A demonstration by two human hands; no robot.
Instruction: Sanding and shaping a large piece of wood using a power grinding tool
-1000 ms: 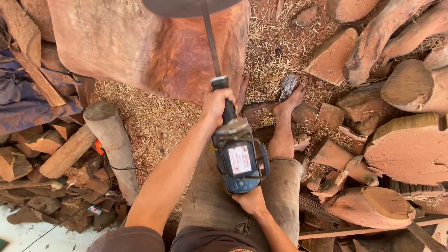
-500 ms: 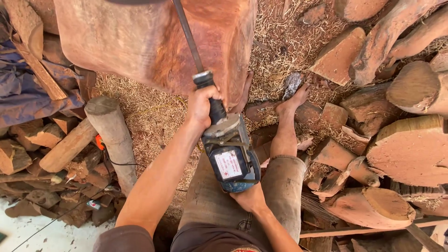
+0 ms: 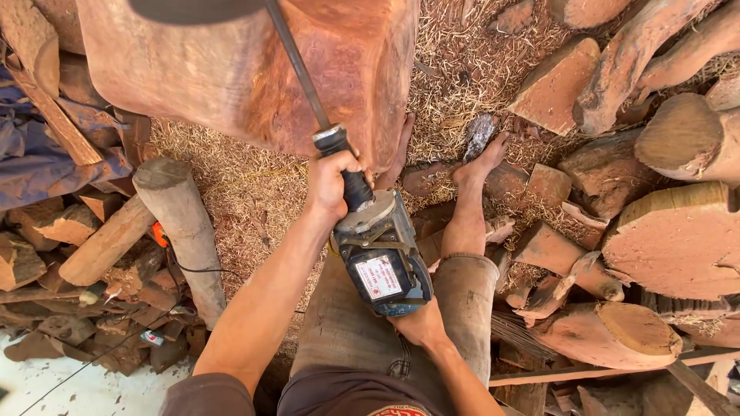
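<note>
Grey-bodied electric power tool (image 3: 381, 266) with long dark shaft bears on the big reddish wood block (image 3: 254, 77); left hand (image 3: 331, 181) fingers grip its front handle, right hand (image 3: 420, 323) clasps the rear.

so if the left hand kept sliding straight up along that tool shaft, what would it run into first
Probably the metal collar on the long shaft, just above the left hand. Beyond it the shaft crosses the big reddish wood block; whether they touch is unclear.

Rough reddish wood block (image 3: 231, 77), matt
</note>
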